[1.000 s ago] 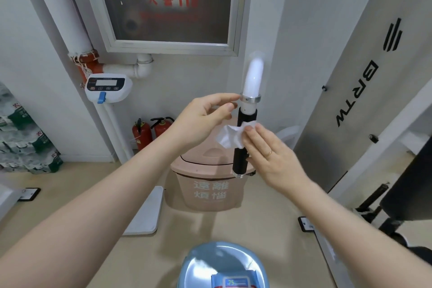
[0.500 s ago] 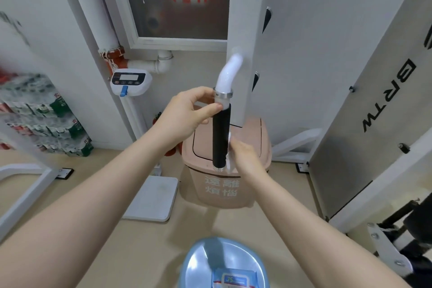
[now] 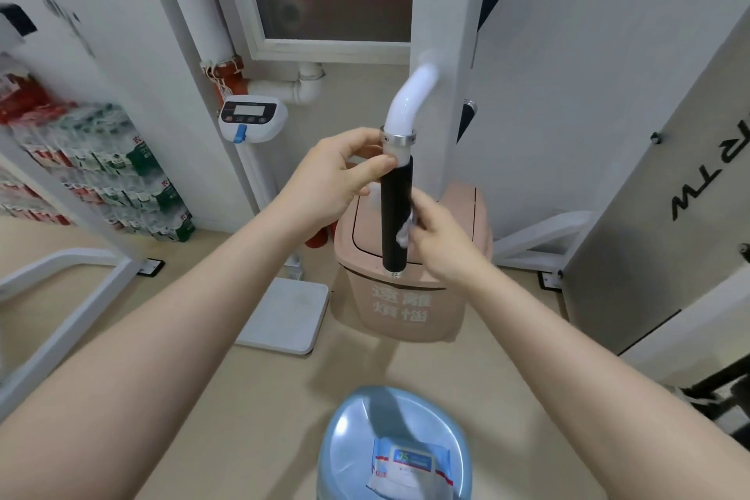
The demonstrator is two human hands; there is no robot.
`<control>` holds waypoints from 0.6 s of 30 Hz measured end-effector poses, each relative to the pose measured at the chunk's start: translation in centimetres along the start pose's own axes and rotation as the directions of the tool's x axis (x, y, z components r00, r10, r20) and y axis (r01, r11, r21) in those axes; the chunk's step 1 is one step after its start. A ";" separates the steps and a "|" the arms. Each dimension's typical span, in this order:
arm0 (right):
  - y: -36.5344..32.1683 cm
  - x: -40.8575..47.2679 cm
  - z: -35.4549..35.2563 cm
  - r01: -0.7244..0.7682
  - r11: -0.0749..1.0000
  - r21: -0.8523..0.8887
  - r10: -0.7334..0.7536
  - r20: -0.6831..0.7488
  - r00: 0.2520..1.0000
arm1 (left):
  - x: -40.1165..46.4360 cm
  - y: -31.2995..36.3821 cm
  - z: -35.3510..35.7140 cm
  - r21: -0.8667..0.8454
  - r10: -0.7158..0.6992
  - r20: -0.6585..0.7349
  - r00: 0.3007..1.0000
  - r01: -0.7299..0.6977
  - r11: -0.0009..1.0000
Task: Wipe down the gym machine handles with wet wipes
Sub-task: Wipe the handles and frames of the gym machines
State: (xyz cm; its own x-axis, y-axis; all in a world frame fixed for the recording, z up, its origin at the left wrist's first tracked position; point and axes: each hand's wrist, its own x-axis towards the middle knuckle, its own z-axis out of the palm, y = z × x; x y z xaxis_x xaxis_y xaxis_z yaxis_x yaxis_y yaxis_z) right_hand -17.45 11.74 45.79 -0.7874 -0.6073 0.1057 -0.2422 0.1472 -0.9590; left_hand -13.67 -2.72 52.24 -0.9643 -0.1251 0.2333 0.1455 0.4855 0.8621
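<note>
At handle point(image 3: 395, 215): right hand point(image 3: 440, 237) pinches wipe point(image 3: 406, 231); left hand point(image 3: 337, 179) grips top.

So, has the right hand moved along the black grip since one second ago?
Yes. The right hand, holding the wipe, shifted from the front to the right side of the black grip.

The black handle point(image 3: 397, 215) hangs upright with both sides taken: the left hand point(image 3: 337, 183) pinches its top end, and the right hand point(image 3: 436, 233) presses a wet wipe point(image 3: 406, 229) against its right flank. Close behind stand a pink bin point(image 3: 410, 296) and the white machine post point(image 3: 454, 65). Below, open floor point(image 3: 243, 398) leads toward a blue stool point(image 3: 353, 442).
</note>
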 end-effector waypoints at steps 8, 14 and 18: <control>-1.4 0.1 -1.7 0.138 0.977 -0.164 -0.167 -0.177 0.970 | 0.2 0.5 -0.2 -0.019 -0.003 0.042 0.999 0.004 1.000; -2.1 0.3 0.3 0.006 0.955 -0.296 -0.118 -0.364 0.924 | 0.3 0.4 -0.5 -0.007 0.023 0.043 0.999 -0.023 1.000; -3.5 0.7 0.8 0.084 0.940 -0.331 -0.228 -0.424 0.877 | 0.6 0.5 -1.1 -0.054 -0.032 0.091 0.995 0.037 0.998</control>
State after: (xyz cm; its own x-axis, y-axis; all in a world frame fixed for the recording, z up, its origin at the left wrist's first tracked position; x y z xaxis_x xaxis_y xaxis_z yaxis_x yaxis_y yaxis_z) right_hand -16.71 10.18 48.97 -0.8754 -0.2349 0.4224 -0.4815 0.3461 -0.8052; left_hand -13.97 -3.51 53.28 -0.9845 -0.0616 0.1642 0.1219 0.4327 0.8932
